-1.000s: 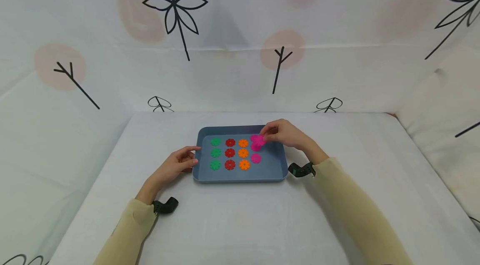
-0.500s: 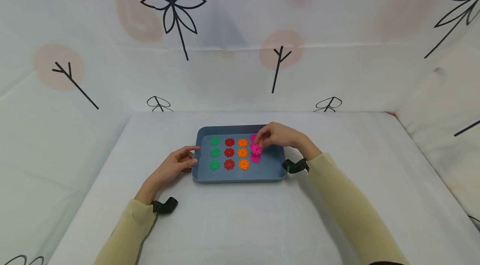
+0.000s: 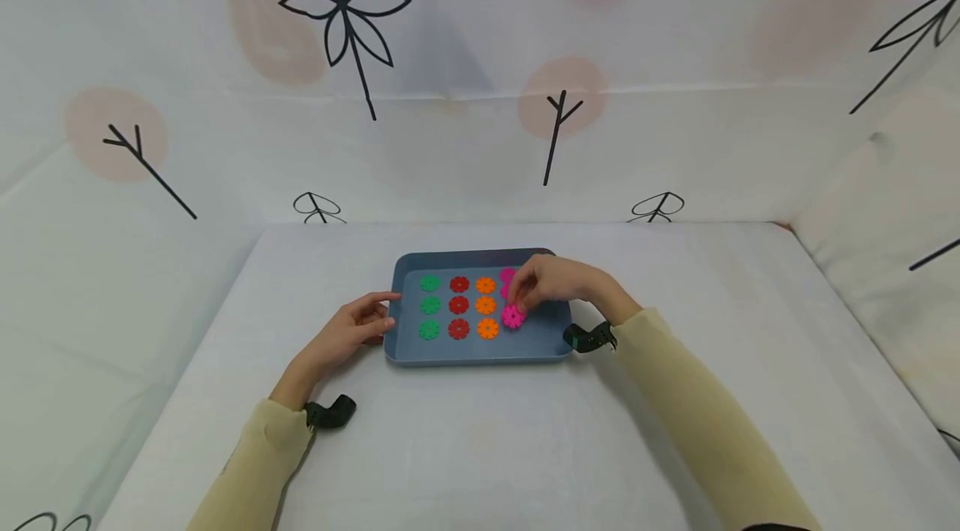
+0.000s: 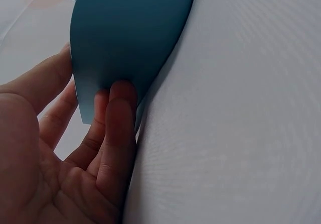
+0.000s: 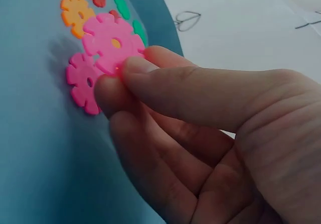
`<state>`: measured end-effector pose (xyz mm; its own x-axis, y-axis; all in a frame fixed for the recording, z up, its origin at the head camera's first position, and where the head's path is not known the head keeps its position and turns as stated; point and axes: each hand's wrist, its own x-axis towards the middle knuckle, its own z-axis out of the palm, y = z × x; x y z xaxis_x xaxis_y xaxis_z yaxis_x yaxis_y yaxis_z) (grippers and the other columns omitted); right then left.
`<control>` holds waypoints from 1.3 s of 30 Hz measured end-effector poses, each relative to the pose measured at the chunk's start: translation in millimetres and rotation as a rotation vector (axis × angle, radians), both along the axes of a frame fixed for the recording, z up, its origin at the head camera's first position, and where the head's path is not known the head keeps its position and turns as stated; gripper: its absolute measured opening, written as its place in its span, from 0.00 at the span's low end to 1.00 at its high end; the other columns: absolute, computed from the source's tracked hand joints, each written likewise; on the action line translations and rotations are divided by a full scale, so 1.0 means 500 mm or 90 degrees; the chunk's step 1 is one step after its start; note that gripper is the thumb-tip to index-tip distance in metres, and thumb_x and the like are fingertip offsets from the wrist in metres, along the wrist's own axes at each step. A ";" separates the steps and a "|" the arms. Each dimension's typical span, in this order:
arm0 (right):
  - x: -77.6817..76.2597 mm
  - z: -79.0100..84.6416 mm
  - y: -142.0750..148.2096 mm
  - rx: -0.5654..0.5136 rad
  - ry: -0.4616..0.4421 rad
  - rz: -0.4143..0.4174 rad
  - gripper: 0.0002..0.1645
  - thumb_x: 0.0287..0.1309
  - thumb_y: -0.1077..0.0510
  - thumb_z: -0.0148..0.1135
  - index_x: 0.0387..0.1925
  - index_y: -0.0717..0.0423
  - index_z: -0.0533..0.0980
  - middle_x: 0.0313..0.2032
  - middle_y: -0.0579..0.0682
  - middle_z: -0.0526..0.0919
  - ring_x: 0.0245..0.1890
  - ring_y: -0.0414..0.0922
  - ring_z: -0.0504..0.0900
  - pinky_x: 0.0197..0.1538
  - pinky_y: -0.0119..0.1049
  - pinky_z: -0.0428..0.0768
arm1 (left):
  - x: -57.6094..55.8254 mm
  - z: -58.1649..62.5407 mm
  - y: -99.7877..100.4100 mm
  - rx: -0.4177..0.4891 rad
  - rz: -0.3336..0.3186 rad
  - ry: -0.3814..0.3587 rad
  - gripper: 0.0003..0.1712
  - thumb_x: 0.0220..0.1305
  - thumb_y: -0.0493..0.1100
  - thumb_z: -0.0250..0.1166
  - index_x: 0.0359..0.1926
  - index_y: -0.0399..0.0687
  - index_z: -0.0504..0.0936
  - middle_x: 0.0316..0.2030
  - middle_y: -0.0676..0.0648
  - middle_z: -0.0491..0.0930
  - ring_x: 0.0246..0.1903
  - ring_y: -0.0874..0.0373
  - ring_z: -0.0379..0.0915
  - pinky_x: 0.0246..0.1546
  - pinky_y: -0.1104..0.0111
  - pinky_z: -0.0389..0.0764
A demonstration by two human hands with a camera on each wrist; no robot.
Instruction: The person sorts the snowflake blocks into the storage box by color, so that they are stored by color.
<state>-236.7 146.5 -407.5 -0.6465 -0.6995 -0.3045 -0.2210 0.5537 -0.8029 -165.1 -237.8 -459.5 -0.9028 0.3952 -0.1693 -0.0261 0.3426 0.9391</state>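
Observation:
A pink flower-shaped plastic disc [image 3: 513, 317] is pinched between the thumb and fingers of my right hand [image 3: 553, 279], above the front of a pink column. In the right wrist view this held disc [image 5: 106, 39] hovers over the tray, and a second pink disc [image 5: 83, 83] lies below it. More pink discs [image 3: 507, 273] are partly covered by my fingers. My left hand [image 3: 352, 329] holds the left edge of the blue-grey tray [image 3: 543, 343]; in the left wrist view, fingers [image 4: 119, 123] press its outer wall [image 4: 125, 28].
Left of the pink column, the tray carries columns of green discs [image 3: 430, 306], red discs [image 3: 459, 305] and orange discs [image 3: 487, 305]. A white cloth-covered table [image 3: 480, 439] bears the tray. Behind stands a white patterned fabric backdrop [image 3: 450, 156].
My right hand has carried the pink disc from the back of the pink column toward its front. My left hand has stayed at the tray's edge.

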 end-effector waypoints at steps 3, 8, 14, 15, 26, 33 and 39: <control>0.002 -0.003 -0.003 0.011 0.001 0.017 0.05 0.57 0.65 0.70 0.37 0.56 0.86 0.32 0.47 0.86 0.33 0.45 0.82 0.43 0.38 0.80 | 0.001 0.001 0.001 0.001 0.003 -0.001 0.28 0.73 0.40 0.61 0.70 0.40 0.67 0.45 0.41 0.72 0.39 0.55 0.74 0.43 0.65 0.80; 0.007 -0.003 -0.008 0.024 0.005 0.044 0.05 0.56 0.67 0.70 0.35 0.56 0.86 0.31 0.47 0.86 0.32 0.43 0.83 0.41 0.37 0.81 | 0.002 0.000 -0.001 0.007 0.007 0.004 0.28 0.72 0.42 0.62 0.70 0.43 0.68 0.45 0.41 0.72 0.39 0.56 0.74 0.42 0.66 0.80; 0.017 0.001 -0.011 0.031 0.016 0.052 0.05 0.54 0.68 0.71 0.34 0.57 0.87 0.29 0.46 0.86 0.31 0.42 0.83 0.40 0.36 0.82 | 0.000 -0.003 -0.004 0.008 0.000 0.009 0.29 0.71 0.45 0.63 0.69 0.44 0.69 0.44 0.40 0.72 0.39 0.55 0.75 0.42 0.65 0.80; 0.018 0.001 -0.011 0.030 0.016 0.051 0.05 0.54 0.68 0.72 0.34 0.57 0.87 0.29 0.46 0.86 0.31 0.42 0.83 0.40 0.36 0.82 | 0.000 -0.003 -0.004 0.008 -0.001 0.009 0.29 0.71 0.45 0.63 0.69 0.44 0.69 0.44 0.40 0.72 0.39 0.55 0.75 0.42 0.65 0.80; 0.024 -0.003 -0.008 0.024 0.021 0.048 0.08 0.54 0.66 0.73 0.38 0.57 0.88 0.32 0.46 0.88 0.33 0.41 0.85 0.41 0.36 0.82 | 0.001 0.002 0.000 0.009 0.000 0.008 0.30 0.71 0.48 0.64 0.69 0.45 0.69 0.45 0.41 0.73 0.39 0.54 0.75 0.42 0.65 0.80; 0.021 -0.007 0.000 -0.002 0.026 0.051 0.10 0.55 0.66 0.72 0.40 0.58 0.88 0.34 0.46 0.88 0.34 0.42 0.86 0.41 0.36 0.82 | -0.003 -0.003 0.002 0.006 0.001 0.007 0.30 0.71 0.47 0.64 0.69 0.44 0.69 0.45 0.41 0.72 0.40 0.54 0.74 0.44 0.65 0.80; 0.015 -0.011 0.008 -0.055 0.003 0.040 0.12 0.56 0.68 0.70 0.43 0.59 0.87 0.38 0.49 0.88 0.37 0.45 0.87 0.44 0.39 0.83 | -0.001 0.000 0.000 0.006 -0.002 0.001 0.30 0.71 0.46 0.63 0.70 0.43 0.69 0.46 0.40 0.72 0.43 0.52 0.73 0.45 0.65 0.80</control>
<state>-229.4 150.6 -413.3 -0.6018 -0.7625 -0.2376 -0.2577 0.4669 -0.8459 -165.6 -238.0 -459.7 -0.9022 0.3990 -0.1639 -0.0235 0.3338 0.9423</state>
